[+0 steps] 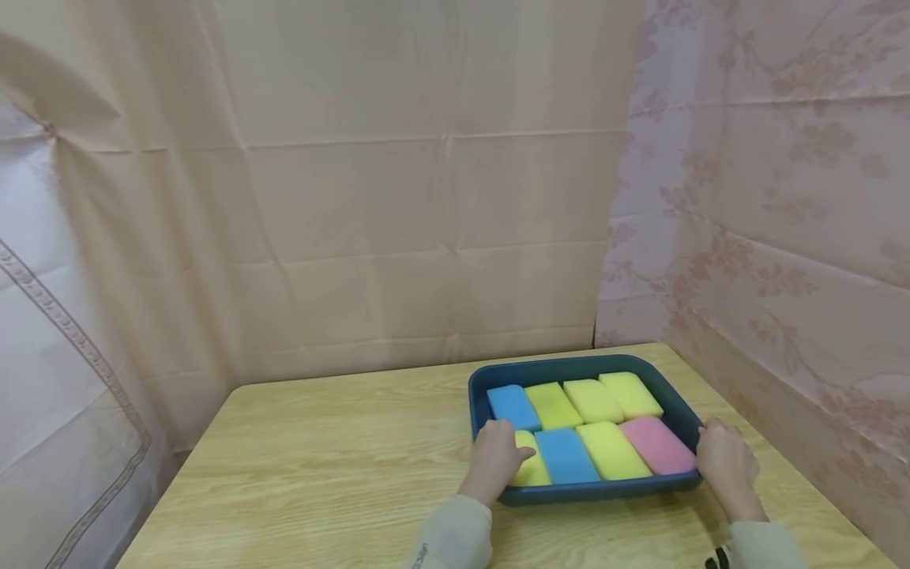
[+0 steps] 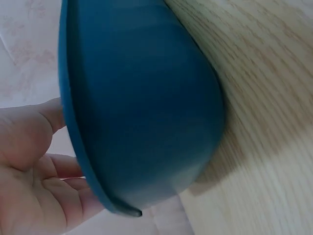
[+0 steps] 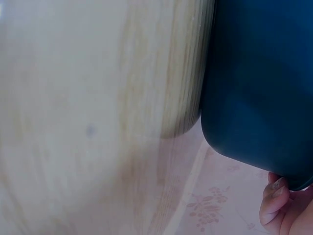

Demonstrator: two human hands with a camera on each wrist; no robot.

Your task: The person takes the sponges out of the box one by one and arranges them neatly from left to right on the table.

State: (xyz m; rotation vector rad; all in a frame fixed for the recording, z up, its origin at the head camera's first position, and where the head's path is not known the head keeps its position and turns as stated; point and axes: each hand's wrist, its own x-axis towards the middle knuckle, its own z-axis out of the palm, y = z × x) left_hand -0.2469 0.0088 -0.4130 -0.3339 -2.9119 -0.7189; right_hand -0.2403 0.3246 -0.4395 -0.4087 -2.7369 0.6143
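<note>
We look across a pale wood-grain table (image 1: 334,442) with rounded far corners, backed by a creased beige cloth (image 1: 426,197); a pinkish floral cloth (image 1: 782,237) covers the right side, and a whitish cloth with a patterned trim (image 1: 57,490) hangs at the left. The dark blue tray (image 1: 590,494) is at the table's right side, reaching near the far edge, with eight sponges in two rows: blue, yellow-green and two yellow behind, then yellow, blue, yellow and pink (image 1: 659,445) in front. Our left hand (image 1: 495,458) grips the tray's left rim, fingers hooked over it and thumb jutting out above the nearest yellow sponge (image 1: 535,472), which it partly covers. Our right hand (image 1: 727,462) pinches the right rim near the front corner, its fingers bent at the edge; we cannot make out its thumb's full placement. Fingertips on the left side vanish behind the rim in that wrist's view. Both light sleeves (image 1: 455,533) are cut off below, the print on the left one unreadable, and we cannot tell whether the tray's base lies fully flat.
</note>
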